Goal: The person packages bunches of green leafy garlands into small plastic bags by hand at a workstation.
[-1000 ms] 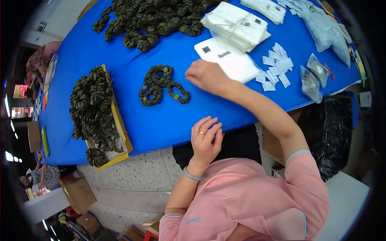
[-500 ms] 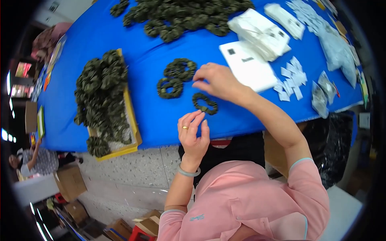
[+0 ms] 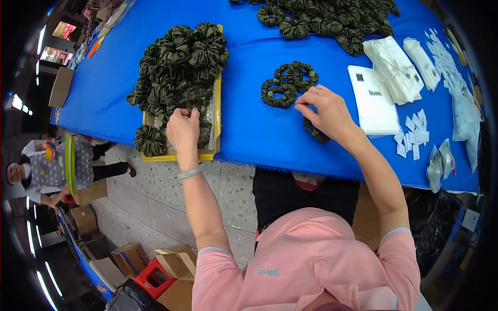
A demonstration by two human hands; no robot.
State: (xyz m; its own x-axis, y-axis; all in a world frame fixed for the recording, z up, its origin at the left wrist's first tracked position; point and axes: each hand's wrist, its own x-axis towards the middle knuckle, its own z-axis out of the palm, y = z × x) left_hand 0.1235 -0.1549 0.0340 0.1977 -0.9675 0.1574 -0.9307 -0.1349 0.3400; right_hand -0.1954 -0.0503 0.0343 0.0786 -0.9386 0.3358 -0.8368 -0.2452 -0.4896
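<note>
My left hand (image 3: 182,128) reaches into a yellow tray (image 3: 217,111) heaped with dark green scrunchies (image 3: 181,59), its fingers curled into the ones at the tray's near end. My right hand (image 3: 328,111) rests on the blue table (image 3: 249,129), fingertips pinched together. A single scrunchie (image 3: 316,132) lies partly under its palm. A small cluster of scrunchies (image 3: 288,83) lies just beyond and to the left of that hand. One scrunchie (image 3: 150,140) hangs over the tray's near left corner.
A large scrunchie pile (image 3: 327,18) covers the table's far side. White bags (image 3: 394,65), a flat white packet (image 3: 374,101), small white labels (image 3: 415,132) and clear bags (image 3: 441,160) lie right. Cardboard boxes (image 3: 174,262) sit on the floor; another person (image 3: 46,166) stands left.
My left hand has swung from near my chest out to the yellow tray. My right hand stays over the single scrunchie it dragged toward me. The view has shifted left.
</note>
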